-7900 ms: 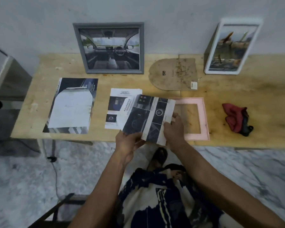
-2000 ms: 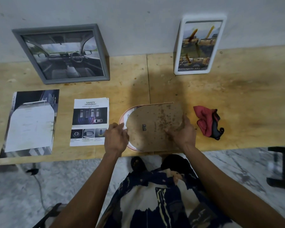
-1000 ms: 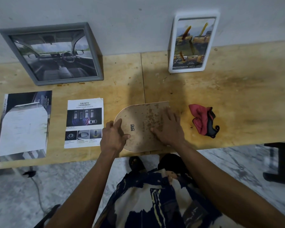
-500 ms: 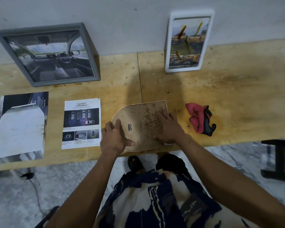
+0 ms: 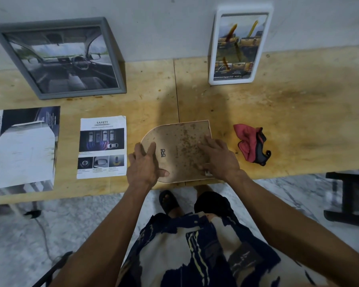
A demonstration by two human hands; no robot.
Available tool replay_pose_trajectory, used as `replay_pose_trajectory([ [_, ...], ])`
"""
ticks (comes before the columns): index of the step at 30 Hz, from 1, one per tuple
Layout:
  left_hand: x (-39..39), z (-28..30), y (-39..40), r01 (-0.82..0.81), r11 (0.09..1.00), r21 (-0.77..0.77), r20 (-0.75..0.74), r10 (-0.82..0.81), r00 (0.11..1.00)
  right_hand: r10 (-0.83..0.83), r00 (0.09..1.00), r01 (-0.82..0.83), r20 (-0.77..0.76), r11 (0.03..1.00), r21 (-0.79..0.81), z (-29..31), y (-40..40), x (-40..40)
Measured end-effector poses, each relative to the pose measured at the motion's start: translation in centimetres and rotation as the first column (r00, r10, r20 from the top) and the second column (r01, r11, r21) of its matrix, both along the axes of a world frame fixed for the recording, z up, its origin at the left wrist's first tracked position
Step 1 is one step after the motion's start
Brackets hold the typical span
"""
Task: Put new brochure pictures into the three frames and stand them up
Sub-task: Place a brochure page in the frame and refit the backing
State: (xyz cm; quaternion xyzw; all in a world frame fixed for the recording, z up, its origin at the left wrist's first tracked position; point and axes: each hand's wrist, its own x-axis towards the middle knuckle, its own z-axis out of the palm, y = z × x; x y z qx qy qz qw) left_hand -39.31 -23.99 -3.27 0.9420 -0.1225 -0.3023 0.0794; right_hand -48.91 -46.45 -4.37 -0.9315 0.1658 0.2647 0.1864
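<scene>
A stained brown backing board (image 5: 180, 143) lies flat at the table's front edge, covering the pink frame beneath it. My left hand (image 5: 145, 165) presses on its rounded left end, fingers spread. My right hand (image 5: 219, 157) lies flat on its right side, thumb by a small white tab at the lower corner. A grey frame (image 5: 60, 56) with a car-interior picture leans against the wall at back left. A white frame (image 5: 239, 45) with a yellow-truck picture stands at back right. A loose "SAFETY" brochure page (image 5: 103, 147) lies left of the board.
A dark brochure with a white sheet on it (image 5: 25, 148) lies at the far left. A red and black cloth (image 5: 251, 145) sits right of the board. The wooden table (image 5: 298, 112) ends close to my body. A dark stool (image 5: 348, 199) stands on the floor at right.
Since two seconds ago the board has been lowered flat onto the pink frame, hiding it. Both hands shifted from holding its edges to pressing on top.
</scene>
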Motion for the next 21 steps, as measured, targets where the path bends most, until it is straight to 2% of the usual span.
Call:
replay_pose_trajectory([
  [2,0.0,0.2,0.0,0.017,1.000,0.013,0.002,-0.017,1.000,0.046,0.998,-0.048,-0.036,0.997,-0.065,0.4,0.5,0.5],
  [5,0.2,0.2,-0.2,0.050,0.998,0.027,0.008,-0.051,0.999,0.088,0.996,-0.084,0.018,0.986,-0.144,1.0,1.5,1.3],
  [9,0.4,0.6,-0.6,0.043,0.998,0.053,-0.012,-0.042,0.999,0.165,0.983,-0.160,0.078,0.985,-0.073,0.3,3.9,1.1],
  [16,0.2,0.5,-0.3,-0.012,1.000,0.019,-0.028,0.013,1.000,0.122,0.992,-0.122,-0.018,0.992,0.019,-0.4,4.7,1.2],
  [19,0.0,0.3,0.1,-0.114,0.992,-0.057,-0.026,0.113,0.993,0.123,0.992,-0.123,-0.005,0.992,0.012,0.2,4.5,1.5],
  [21,-0.5,0.2,0.4,-0.249,0.959,-0.132,-0.035,0.246,0.969,0.090,0.993,-0.088,0.073,0.996,-0.033,0.6,4.3,0.8],
])
